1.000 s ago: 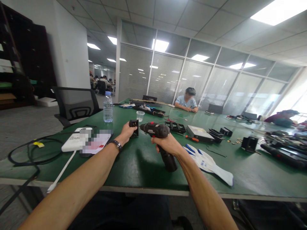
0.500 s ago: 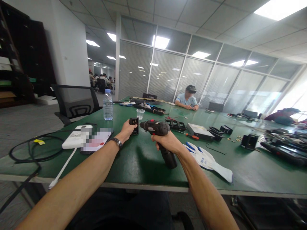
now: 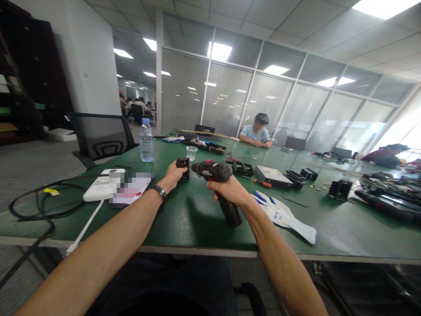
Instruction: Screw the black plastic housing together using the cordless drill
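My right hand (image 3: 226, 189) is wrapped round the grip of a black cordless drill (image 3: 213, 170), its nose pointing left. Against the nose side, my left hand (image 3: 172, 176) holds a small black plastic housing (image 3: 183, 170) upright, thumb over its face. Whether the drill's bit touches the housing, I cannot tell. Behind the housing stands a clear plastic cup (image 3: 191, 152). A white work glove with blue fingertips (image 3: 283, 215) lies to the right of my right forearm, and a phone (image 3: 131, 189) lies by my left wrist.
A water bottle (image 3: 146, 142), a white power bank (image 3: 98, 186) and a black cable (image 3: 19, 215) are on the left. To the right are a screwdriver (image 3: 263, 183), a metal box (image 3: 272, 177) and black plastic parts (image 3: 340, 190). A person (image 3: 256, 131) sits across the green table (image 3: 204, 237).
The view has shifted slightly, so everything sits a little higher in it. My hands keep the same hold on the drill and the housing.
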